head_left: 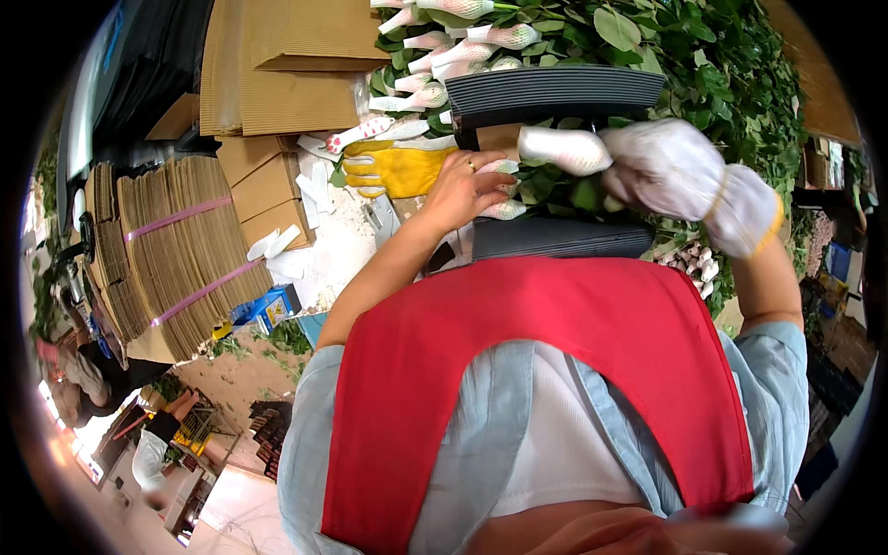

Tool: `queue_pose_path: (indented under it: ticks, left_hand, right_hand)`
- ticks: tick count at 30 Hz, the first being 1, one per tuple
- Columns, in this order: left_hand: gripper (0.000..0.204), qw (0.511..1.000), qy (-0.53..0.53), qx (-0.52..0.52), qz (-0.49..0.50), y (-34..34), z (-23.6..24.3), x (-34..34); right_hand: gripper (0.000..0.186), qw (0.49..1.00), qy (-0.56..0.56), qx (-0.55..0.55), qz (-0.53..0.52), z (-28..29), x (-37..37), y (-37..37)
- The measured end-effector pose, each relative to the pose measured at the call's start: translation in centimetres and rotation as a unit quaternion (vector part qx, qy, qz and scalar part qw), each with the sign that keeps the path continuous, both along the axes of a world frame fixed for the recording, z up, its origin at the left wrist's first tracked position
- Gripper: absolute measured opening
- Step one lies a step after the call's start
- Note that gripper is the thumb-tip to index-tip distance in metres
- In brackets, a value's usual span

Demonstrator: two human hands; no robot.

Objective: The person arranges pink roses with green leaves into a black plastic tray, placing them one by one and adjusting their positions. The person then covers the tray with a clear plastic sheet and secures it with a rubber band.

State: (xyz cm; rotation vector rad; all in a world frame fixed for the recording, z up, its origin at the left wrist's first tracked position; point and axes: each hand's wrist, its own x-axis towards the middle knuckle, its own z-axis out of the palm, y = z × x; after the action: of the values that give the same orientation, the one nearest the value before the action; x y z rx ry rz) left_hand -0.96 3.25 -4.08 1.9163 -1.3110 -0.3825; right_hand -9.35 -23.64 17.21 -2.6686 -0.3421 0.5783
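L hand bare, fingers apart, resting on netted heads btwn black corrugated pcs; best keep that touch light, no squashing; just right, above the leaves, the sleeved bud, gloved R hand's fingers clamped at its base; guide it level; bud's white, plump, slightly blurred.
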Motion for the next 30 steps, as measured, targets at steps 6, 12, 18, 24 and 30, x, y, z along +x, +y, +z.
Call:
queue_pose_path:
  ticks: [6,12,18,24,30]
  left_hand:
    - [0.055,0.999,-0.015,-0.033,0.017,0.0,-1.1,-0.4]
    - [0.058,0.977,-0.212,-0.01,-0.021,-0.6,2.0,1.2]
    - [0.027,0.999,0.018,0.039,-0.011,-1.4,0.1,2.5]
    - [0.025,0.999,0.035,-0.031,0.008,-2.0,-0.8,0.9]
    - [0.026,1.0,0.011,-0.019,0.015,-2.0,-0.3,0.9]
  right_hand:
    - [0.048,0.961,-0.209,-0.17,0.069,-15.5,1.4,2.9]
    - [0.047,0.94,-0.314,-0.084,0.1,-19.1,1.5,0.8]
    - [0.011,0.971,-0.181,0.123,-0.097,-6.6,-2.3,-1.0]
    - [0.039,0.947,-0.134,-0.237,-0.173,-12.1,-9.9,-5.9]
    - [0.034,0.928,0.005,-0.14,-0.346,-14.2,-8.4,-4.0]
